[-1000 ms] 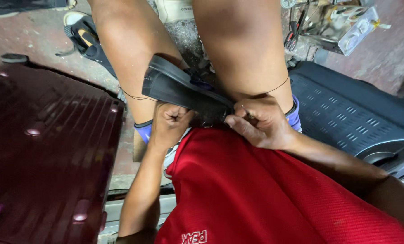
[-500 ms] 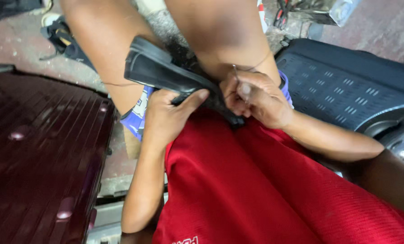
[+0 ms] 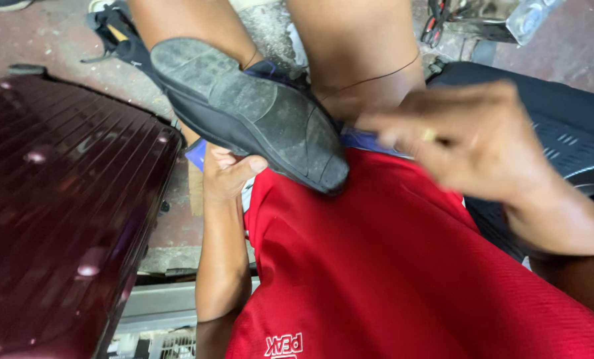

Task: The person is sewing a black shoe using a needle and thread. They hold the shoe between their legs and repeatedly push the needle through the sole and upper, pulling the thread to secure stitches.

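Between the person's bare knees, in the head view, a dark shoe (image 3: pixel 250 113) lies sole-up and tilted, its worn grey sole facing the camera and its toe pointing down toward the red shirt (image 3: pixel 390 279). The left hand (image 3: pixel 227 174) is under the shoe near the toe, fingers curled and the thumb pressed up against the sole's edge, so it grips the shoe from beneath. The right hand (image 3: pixel 466 143) hangs just right of the toe, blurred by motion; its fingers look loosely bunched, with something small and yellowish between the fingertips, but the blur hides what it is and whether the pinch is closed. It does not touch the shoe.

A dark red ribbed suitcase (image 3: pixel 57 206) lies flat at the left, a black one (image 3: pixel 563 133) at the right, and tools (image 3: pixel 443 16) sit on the concrete floor (image 3: pixel 64 46) beyond the knees.

To work on the sole well, the shoe should likely stay braced against the thigh with the left thumb firm on the rim, so the toe does not swing when the right hand comes in. A steady, slower right hand would place its small piece more surely.
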